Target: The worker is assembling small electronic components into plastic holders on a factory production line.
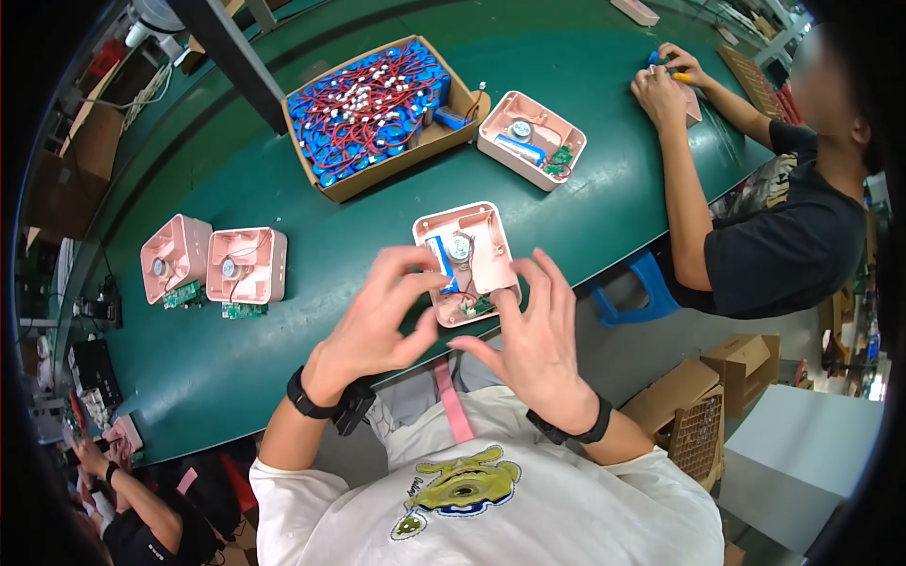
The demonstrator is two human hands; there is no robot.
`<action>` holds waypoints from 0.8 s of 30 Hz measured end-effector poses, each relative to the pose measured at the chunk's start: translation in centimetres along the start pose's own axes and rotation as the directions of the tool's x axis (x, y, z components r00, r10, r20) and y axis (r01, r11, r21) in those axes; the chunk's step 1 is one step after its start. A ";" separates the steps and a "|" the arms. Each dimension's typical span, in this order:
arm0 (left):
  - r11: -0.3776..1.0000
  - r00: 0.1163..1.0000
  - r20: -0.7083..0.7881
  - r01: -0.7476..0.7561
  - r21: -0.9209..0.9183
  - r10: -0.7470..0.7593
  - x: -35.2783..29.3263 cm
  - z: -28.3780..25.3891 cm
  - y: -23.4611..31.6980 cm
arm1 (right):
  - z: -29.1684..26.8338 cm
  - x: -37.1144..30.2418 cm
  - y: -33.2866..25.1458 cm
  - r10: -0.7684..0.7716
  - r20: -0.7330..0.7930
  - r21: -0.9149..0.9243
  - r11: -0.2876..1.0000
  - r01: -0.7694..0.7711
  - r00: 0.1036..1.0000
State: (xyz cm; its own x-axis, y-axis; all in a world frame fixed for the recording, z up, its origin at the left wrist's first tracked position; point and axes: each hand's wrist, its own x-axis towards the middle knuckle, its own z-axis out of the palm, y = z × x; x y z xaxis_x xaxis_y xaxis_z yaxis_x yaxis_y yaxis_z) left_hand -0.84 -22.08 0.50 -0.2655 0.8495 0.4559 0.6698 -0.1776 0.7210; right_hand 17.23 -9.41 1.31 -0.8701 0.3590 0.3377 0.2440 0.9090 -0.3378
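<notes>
In front of me at the table's near edge lies a pink plastic housing (491, 250), open side up. Inside it are a round silver speaker (460, 248), a blue cylindrical battery (437, 253), thin wires and a green circuit board (484, 305) by the near wall. My left hand (373, 316) reaches over the left wall, fingertips at the battery, its thumb held well apart. At the right wall, near the board, is my right hand (538, 344), with fingers spread and a fingertip on the housing's near right corner. Neither hand is visibly gripping anything.
A cardboard box (347, 191) full of blue batteries with red wires stands at the back. Beside it sits another pink housing (533, 141) with a battery. Two more housings (175, 250) are at the left. A co-worker's hands (665, 90) work at the right.
</notes>
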 end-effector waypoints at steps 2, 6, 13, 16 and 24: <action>0.981 0.992 -0.130 0.022 0.194 0.003 -1.7 -1.8 -0.6 | 0.9 0.8 -1.1 0.096 -0.037 -0.040 0.994 -0.098 0.995; 0.969 0.954 -0.214 0.231 0.084 -0.209 -4.3 -2.8 -1.9 | 3.5 1.9 -0.6 0.168 -0.001 0.104 0.980 -0.167 0.986; 0.858 0.860 -0.494 0.346 0.381 -0.128 -8.7 -6.7 -1.3 | 2.7 6.1 4.1 -0.045 -0.037 -0.253 0.967 0.034 0.998; 0.787 0.775 -0.627 0.434 0.438 -0.078 -10.7 -8.0 -1.5 | 3.5 6.7 5.9 0.001 -0.030 -0.293 0.956 -0.010 1.000; 0.634 0.419 -0.879 0.749 0.193 -0.228 -14.4 -12.9 -3.1 | 3.6 10.4 11.7 0.006 -0.124 -0.225 0.974 -0.034 0.992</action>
State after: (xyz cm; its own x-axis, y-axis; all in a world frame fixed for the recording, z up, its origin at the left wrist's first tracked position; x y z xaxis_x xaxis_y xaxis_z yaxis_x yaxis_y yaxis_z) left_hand -8.01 -40.13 -1.58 -0.8734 -0.0401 0.4853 0.3594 0.6193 0.6980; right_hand 9.44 4.16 -2.30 -0.8091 0.3879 0.4416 0.3634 0.9206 -0.1429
